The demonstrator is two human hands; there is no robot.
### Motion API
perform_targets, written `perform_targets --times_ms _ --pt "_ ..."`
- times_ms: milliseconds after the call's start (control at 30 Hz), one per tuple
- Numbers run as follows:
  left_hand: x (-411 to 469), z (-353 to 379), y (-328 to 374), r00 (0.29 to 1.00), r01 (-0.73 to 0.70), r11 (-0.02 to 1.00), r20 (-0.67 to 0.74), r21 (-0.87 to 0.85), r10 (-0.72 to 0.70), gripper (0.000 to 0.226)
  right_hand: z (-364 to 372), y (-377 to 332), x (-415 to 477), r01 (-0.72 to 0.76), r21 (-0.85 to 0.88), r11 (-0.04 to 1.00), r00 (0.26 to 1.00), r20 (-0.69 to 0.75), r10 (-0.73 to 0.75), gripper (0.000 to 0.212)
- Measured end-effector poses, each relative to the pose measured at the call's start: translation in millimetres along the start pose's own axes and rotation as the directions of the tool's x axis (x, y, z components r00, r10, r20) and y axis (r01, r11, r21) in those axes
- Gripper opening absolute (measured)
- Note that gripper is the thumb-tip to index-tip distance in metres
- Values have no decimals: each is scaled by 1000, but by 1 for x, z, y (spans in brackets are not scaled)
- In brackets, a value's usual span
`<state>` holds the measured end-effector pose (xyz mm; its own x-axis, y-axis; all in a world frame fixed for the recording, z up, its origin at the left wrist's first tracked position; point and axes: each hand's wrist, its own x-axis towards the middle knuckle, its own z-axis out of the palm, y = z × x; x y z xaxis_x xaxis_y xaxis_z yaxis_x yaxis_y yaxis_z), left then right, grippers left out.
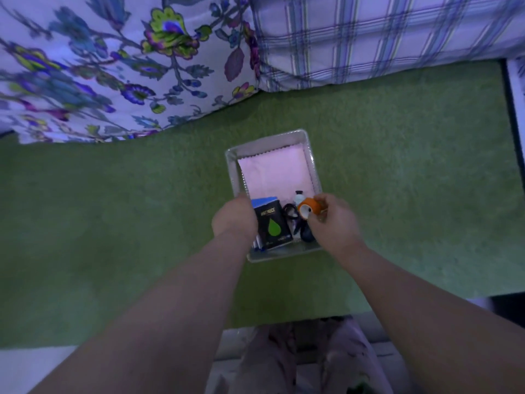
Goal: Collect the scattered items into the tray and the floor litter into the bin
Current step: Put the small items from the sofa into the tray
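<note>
The tray (272, 136) is partly filled. The left hand (234, 220) has a grip on the black box (272, 226) at 6 o'clock. The right hand (335, 220) pinches the orange roll (308, 209) at 4 o'clock, not yet dropped. No bin is in sight.

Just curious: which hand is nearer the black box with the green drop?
Left. Left hand is against the black box on its left; right hand holds an orange roll to its right.

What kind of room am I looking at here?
Probably a bedroom: a floral quilt and a plaid pillow lie on a green bedspread, with a clear tray set on it.
</note>
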<state>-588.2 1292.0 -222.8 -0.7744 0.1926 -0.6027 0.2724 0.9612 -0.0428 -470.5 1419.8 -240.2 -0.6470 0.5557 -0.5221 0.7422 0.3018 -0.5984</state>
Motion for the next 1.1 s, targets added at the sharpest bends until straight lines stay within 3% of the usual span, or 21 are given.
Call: perform_targets --times_ms 267,300,367,467,633,767,933,1100 --pt "2 -1 -32 997 1 997 79 -75 5 22 44 -24 -6 9 -70 998 967 253 9 41" --pt "2 1 -34 996 6 997 91 -75 1 23 45 -25 -7 17 -92 996 972 236 6 40" --pt "1 5 -40 986 32 995 167 -92 -16 27 46 -25 -10 39 -207 978 998 56 -28 38" --pt "-1 13 -42 934 41 984 356 -171 23 27 37 -22 -13 -85 -354 931 984 -175 23 49" --pt "-5 22 -42 917 100 936 397 -339 46 14 30 -22 -9 -264 -340 903 964 -64 258 44" --pt "-9 16 -61 929 75 958 369 -278 34 13 31 -26 -11 -370 -244 897 928 -61 367 39" --pt "-18 4 -104 930 74 983 368 -169 -7 18 38 -54 -27 -328 -333 884 932 38 360 25" --pt "-41 -21 -152 945 127 978 318 -163 -70 26 51 -104 -41 -136 -411 901 971 123 203 22"
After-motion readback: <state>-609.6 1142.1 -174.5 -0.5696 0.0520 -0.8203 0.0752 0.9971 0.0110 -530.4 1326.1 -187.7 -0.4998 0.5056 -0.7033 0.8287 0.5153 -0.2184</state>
